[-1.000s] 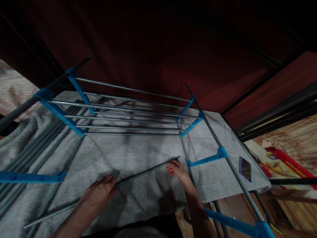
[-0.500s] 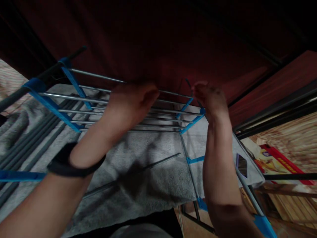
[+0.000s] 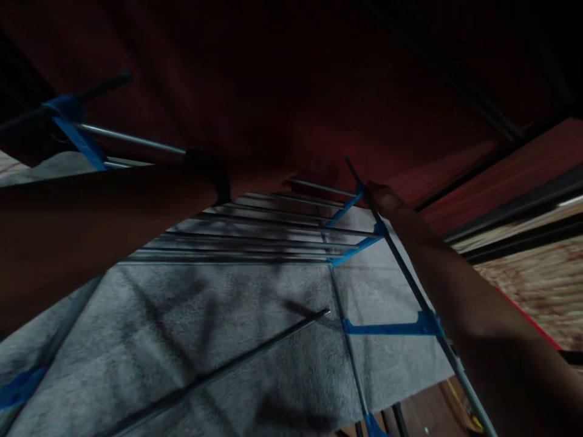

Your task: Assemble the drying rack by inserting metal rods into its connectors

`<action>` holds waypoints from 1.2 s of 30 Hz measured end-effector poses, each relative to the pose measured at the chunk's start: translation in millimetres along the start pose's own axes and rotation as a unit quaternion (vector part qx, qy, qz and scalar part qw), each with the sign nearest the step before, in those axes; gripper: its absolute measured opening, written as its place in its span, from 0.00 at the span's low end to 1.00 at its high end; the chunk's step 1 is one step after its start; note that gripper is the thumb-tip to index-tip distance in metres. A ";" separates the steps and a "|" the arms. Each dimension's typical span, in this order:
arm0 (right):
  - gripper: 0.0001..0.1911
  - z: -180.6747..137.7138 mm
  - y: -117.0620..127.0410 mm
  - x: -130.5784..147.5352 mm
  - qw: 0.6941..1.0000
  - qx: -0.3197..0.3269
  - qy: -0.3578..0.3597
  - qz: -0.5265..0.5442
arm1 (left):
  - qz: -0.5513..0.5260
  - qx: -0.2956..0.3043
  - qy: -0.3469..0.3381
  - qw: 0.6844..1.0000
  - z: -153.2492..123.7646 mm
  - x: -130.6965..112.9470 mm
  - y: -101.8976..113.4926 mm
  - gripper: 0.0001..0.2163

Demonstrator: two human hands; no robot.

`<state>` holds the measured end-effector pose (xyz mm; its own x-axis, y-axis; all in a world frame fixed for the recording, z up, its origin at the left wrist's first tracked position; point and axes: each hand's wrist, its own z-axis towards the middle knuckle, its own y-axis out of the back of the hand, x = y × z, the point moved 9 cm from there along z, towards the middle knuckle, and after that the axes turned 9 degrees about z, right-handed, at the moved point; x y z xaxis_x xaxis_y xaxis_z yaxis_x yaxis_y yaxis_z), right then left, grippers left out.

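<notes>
A rack of thin metal rods with blue plastic brackets stands before me. My left hand reaches across to its far top rod; deep shade hides most of its fingers. My right hand is at the far right corner, its fingers closed about the dark side pole beside a blue bracket. Another blue bracket crosses lower on that side. A dark band sits on my left wrist.
A loose metal tube lies on the grey fluffy cloth below the rack. Dark red fabric hangs close behind. At the far left, a second pole sticks out past its blue bracket.
My left forearm has swung up and now lies across the left part of the rack. The right hand has shifted slightly down along the right side. The view has moved closer and darkened.
</notes>
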<state>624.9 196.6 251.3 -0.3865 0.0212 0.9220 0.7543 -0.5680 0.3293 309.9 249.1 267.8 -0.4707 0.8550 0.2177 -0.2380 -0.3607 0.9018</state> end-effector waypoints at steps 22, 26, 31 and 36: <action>0.13 9.3 -9.3 -49.8 0.987 -0.003 -0.160 0.019 | -0.095 0.078 0.018 0.992 25.2 17.7 -55.6 0.07; 0.14 7.4 -7.9 -49.2 0.987 -0.010 -0.158 0.005 | -0.092 0.097 0.027 0.991 26.5 18.3 -55.1 0.10; 0.13 8.9 -8.9 -48.1 0.989 0.003 -0.150 -0.016 | -0.075 0.111 0.016 0.991 27.3 13.8 -53.4 0.13; 0.13 9.9 -8.0 -48.6 0.988 0.003 -0.152 -0.008 | -0.100 0.098 -0.002 0.990 32.1 19.0 -63.5 0.13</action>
<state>642.9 208.3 205.9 -0.2221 0.2766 0.9350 0.7533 -0.5601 0.3446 343.3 300.2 226.7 -0.4265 0.9040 0.0289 -0.1566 -0.1053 0.9820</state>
